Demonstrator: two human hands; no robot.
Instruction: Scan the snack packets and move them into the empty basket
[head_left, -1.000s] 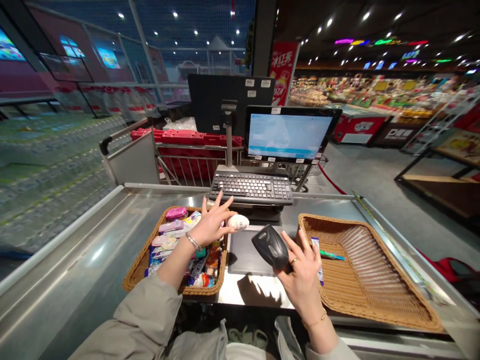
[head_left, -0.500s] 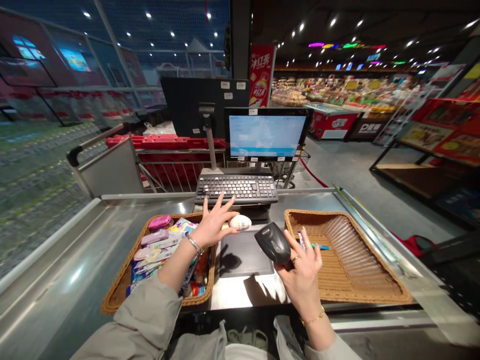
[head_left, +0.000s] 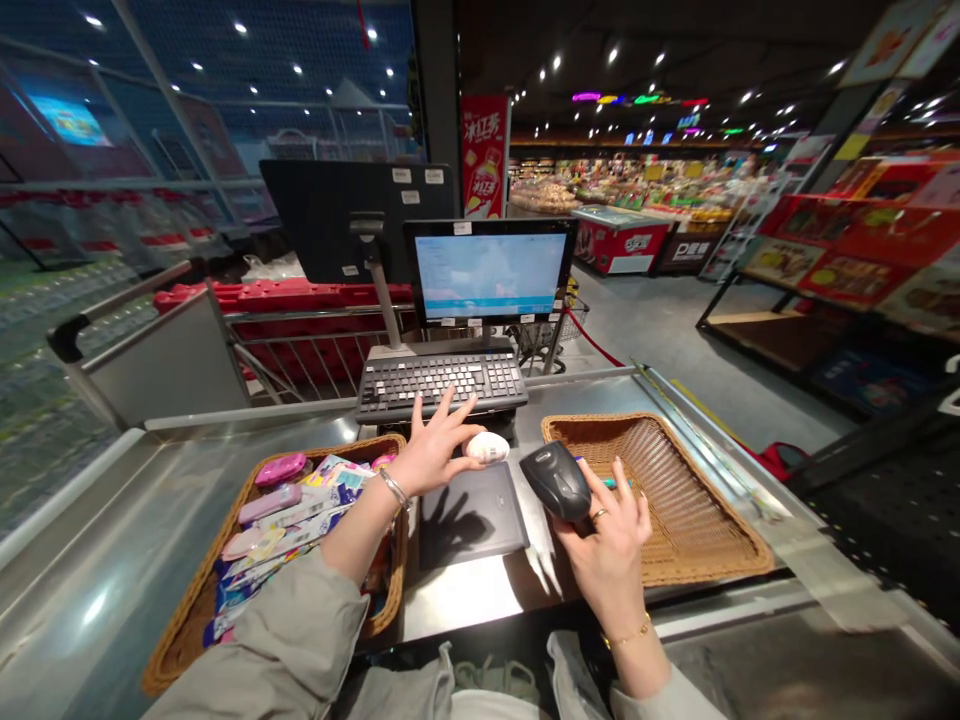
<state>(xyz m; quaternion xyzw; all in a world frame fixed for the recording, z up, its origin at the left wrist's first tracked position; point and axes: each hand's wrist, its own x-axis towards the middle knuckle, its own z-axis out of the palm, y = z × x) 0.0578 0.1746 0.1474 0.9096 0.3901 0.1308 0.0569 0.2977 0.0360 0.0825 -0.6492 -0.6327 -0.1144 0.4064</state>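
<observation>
My left hand pinches a small white oval item between thumb and forefinger, its other fingers spread, above the dark scanner plate. My right hand grips a black handheld barcode scanner, its head turned toward the white item. To the left a wicker basket holds several small packaged goods. To the right a second wicker basket holds a small blue item, mostly hidden behind my right hand.
A keyboard and lit monitor stand behind the steel counter. Shopping carts with red handles are parked beyond. Store shelves and an aisle lie to the right.
The view has swung to the right, so everything sits further left in frame. Both hands keep their holds; the white item and the scanner stay close together.
</observation>
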